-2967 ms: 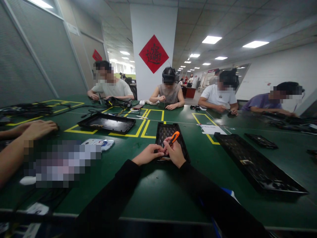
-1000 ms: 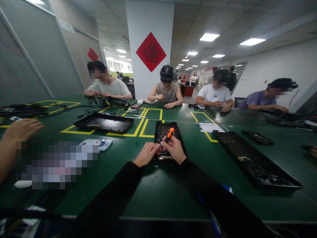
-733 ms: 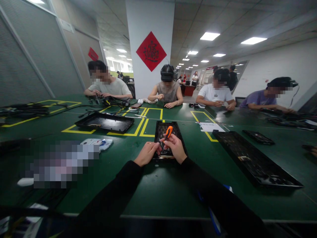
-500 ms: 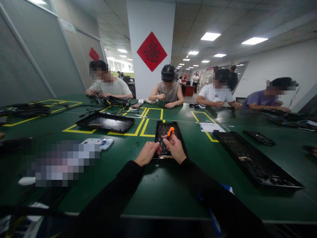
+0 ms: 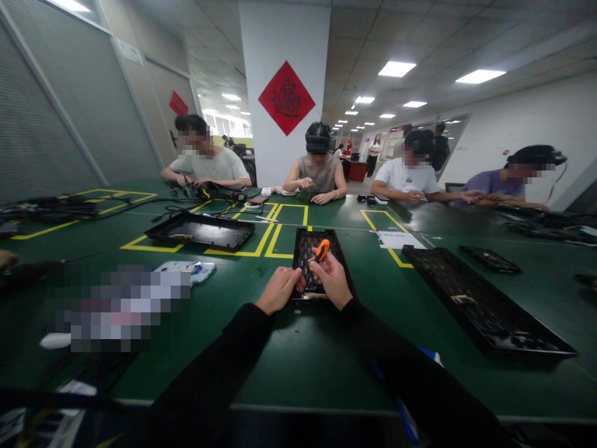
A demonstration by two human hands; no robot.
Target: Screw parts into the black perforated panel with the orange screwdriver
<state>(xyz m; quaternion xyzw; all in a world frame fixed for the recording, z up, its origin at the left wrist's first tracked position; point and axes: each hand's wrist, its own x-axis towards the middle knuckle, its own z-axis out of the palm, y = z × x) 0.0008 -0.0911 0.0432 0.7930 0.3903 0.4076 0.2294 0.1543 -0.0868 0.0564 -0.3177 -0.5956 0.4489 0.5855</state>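
In front of me lies a black plastic casing (image 5: 305,244) with rows of small metallic-looking spots inside, its short side toward me. My right hand (image 5: 336,283) is closed around a screwdriver (image 5: 322,250) with an orange and black handle, tilted over the casing's interior. The screwdriver's tip is hidden. My left hand (image 5: 281,290) is at the casing's near left side, thumb and fingers pressed together. Whatever its fingertips pinch is too small to make out. Both hands are close together above the casing's near half.
A long black casing (image 5: 489,298) lies right, beside a smaller black part (image 5: 489,258). A shallow black tray (image 5: 200,230) sits ahead left. Cables (image 5: 60,208) spread far left. A white paper (image 5: 398,239) lies ahead right. Several people sit across the green table (image 5: 298,361).
My right hand and the screwdriver have shifted very slightly, with the fingers a little rearranged on the handle. My left hand stays at the casing. On the far right, a co-worker's arm reaches toward a neighbour.
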